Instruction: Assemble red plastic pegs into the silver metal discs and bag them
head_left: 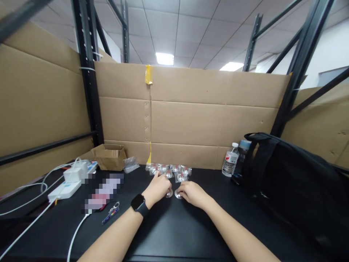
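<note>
My left hand (160,186), with a dark watch on its wrist, has its fingers curled at a small clear round disc (169,194) that looks like a suction cup. Just to the right, a second disc (178,194) is under the pinched fingertips of my right hand (194,193). Both discs rest on the black table (177,233), partly hidden by my fingers. Beyond my hands lie several small clear bags (181,177) with round clear pieces and red parts inside.
An open cardboard box (110,159) and an empty clear bag (131,165) stand back left. Nearer are a white power strip (64,190), cables and a keychain (111,213). At right are a water bottle (230,160) and black bag (294,182). Cardboard panels (188,122) enclose the back.
</note>
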Demonstrator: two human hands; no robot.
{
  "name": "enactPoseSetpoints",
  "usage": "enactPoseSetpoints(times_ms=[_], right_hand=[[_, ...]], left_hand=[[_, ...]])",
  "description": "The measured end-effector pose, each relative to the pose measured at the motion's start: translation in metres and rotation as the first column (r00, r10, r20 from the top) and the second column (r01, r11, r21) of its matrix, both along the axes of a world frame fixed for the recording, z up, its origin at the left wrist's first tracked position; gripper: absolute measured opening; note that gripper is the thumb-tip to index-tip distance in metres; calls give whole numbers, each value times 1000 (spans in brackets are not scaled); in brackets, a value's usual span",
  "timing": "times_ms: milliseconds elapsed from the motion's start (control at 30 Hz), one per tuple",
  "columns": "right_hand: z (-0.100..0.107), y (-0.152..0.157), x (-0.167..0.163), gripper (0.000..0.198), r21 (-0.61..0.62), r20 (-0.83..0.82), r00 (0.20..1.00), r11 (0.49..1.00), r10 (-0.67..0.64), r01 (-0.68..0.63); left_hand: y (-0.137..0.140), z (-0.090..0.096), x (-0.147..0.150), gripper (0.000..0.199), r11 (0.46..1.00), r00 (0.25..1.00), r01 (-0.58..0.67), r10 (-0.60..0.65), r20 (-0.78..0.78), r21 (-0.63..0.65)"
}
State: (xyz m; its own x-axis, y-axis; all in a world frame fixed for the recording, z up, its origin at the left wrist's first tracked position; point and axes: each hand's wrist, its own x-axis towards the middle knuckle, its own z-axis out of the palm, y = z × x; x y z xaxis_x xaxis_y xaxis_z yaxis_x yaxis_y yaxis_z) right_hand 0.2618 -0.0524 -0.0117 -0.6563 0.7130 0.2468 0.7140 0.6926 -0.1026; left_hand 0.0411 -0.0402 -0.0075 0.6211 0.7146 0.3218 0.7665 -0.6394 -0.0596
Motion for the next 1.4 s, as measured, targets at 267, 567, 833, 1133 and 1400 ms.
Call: enactPoseSetpoints(times_ms=[267,567,833,1133,1400], right_hand=[[1,0,-1,24,38,125,987,995,-101,97],[-5,-1,-8,20,92,96,983,985,-154,146],[2,6,8,20,47,-503,864,998,-21,51],[-17,15,-13,37,-304,-876,445,928,-185,-214],[-13,11,-12,45,-490,-871,273,758,-408,-431]], left_hand=[[-2,-2,5,18,986,985,-104,120,-126,127],[-2,-7,-1,17,973,990,-89,110,-90,214],[10,-10,-2,19,993,907,-113,91,412,29],[2,-12,21,20,998,753,6,32,657,-56],[-1,-11,22,15,1000,778,-29,20,628,5]])
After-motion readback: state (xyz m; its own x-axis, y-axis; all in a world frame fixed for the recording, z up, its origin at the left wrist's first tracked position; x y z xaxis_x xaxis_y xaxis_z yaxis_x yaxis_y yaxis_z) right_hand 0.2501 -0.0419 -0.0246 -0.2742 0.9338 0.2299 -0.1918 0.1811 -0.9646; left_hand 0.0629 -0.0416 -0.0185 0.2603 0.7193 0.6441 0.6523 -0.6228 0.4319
